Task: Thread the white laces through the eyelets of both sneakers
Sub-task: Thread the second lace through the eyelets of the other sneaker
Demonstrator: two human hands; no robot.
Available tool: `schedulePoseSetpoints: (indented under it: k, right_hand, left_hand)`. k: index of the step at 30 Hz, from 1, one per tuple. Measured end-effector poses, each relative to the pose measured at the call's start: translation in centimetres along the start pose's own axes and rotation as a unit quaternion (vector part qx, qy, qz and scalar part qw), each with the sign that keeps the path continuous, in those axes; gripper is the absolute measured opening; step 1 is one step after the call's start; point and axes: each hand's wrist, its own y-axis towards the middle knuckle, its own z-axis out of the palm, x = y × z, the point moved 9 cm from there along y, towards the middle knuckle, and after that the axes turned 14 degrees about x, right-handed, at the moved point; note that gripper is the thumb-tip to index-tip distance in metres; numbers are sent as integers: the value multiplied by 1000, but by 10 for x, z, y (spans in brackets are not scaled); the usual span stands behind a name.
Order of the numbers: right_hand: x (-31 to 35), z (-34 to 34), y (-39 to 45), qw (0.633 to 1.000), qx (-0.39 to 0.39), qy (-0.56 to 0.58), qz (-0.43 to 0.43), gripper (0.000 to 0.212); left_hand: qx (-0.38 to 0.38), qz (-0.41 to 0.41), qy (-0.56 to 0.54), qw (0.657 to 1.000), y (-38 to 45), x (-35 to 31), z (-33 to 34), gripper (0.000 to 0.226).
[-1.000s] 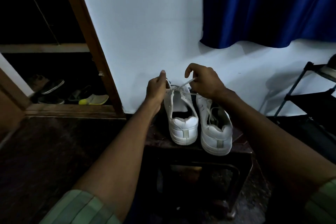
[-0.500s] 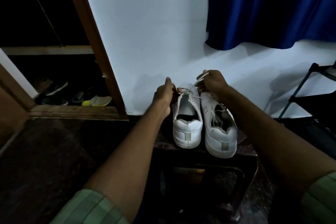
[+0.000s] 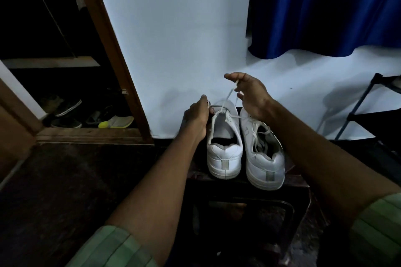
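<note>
— Where are the sneakers sitting?

— Both are standing side by side on a dark table (image 3: 300, 182) against the white wall (image 3: 173, 39), heels toward the near edge, toes pointing away at the wall, long axes running near to far. The left sneaker (image 3: 224, 149) is just beside the right sneaker (image 3: 263, 158), which is angling slightly rightward at the heel.

— And the hands?

— The left hand (image 3: 196, 118) is gripping the far left side of the left sneaker, fingers curled at its eyelets. The right hand (image 3: 249, 95) is hovering above the toes, fingers pinching the white lace (image 3: 227, 96), which is stretching up and rightward from the left sneaker's far eyelets.

— The other sneaker?

— Its laces (image 3: 258, 134) are lying loose across the tongue.

— Anything around?

— A blue curtain (image 3: 325, 6) is hanging far right; more shoes (image 3: 91, 117) are sitting past a wooden door frame (image 3: 112, 54) on the left.
</note>
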Motion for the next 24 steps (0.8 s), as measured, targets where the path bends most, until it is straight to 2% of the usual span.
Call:
schedulePoseSetpoints:
  k: [2, 4, 8, 11, 13, 16, 18, 20, 22, 24]
  right_hand:
    - [4, 2, 7, 996, 1, 84, 8, 31]
    - [4, 3, 18, 993, -11, 111, 29, 19]
    - [-15, -4, 34, 993, -60, 37, 96, 20]
    - [-21, -5, 39, 987, -77, -37, 133, 15]
    - [-18, -5, 41, 984, -99, -72, 126, 13]
    - [-2, -2, 47, 988, -120, -86, 53, 27]
    - [6, 1, 51, 993, -112, -42, 12, 30]
    - [12, 5, 56, 993, -92, 71, -12, 28]
    - [15, 10, 58, 977, -66, 202, -22, 22]
    - [20, 13, 51, 966, -50, 254, -20, 16]
  left_hand:
    - [-2, 3, 2, 1000, -1, -1, 1, 43]
    - [-6, 0, 5, 1000, -3, -3, 2, 41]
    - [-13, -6, 50, 999, 6, -1, 2, 40]
    - [-29, -3, 95, 995, 10, -3, 0, 49]
    - [-37, 6, 119, 992, 7, -7, 2, 50]
    - [-21, 16, 117, 993, 6, -11, 9, 42]
    - [-13, 14, 88, 996, 12, -7, 10, 50]
    - [-20, 11, 70, 997, 13, -5, 9, 53]
    - [-25, 9, 70, 997, 13, -5, 9, 39]
    - [-42, 1, 59, 997, 13, -4, 3, 34]
